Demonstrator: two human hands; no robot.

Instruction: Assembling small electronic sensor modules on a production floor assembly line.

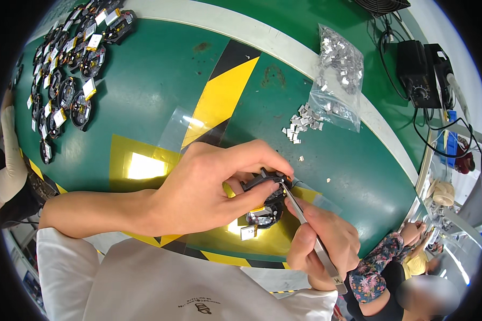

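Note:
My left hand (214,184) is closed on a small black electronic housing (254,182), pinching it between thumb and fingers. In my right hand (326,235) is a pair of metal tweezers (317,242), held like a pen. Their tips touch or nearly touch the housing beside my left thumb; what lies between the tips is too small to tell. Just below, a second part of black housing with a circuit inside (263,216) shows, and a small silver battery (248,232) hangs next to it. Both rest over a yellow transparent sheet (209,246) on the green table.
Many black housings with batteries (80,109) crowd the far left. A clear bag of small grey-white pieces (337,75) lies at the far right, with a loose pile of pieces (303,123) by it. A black control box with a dial (420,80) stands beyond. People sit on both sides.

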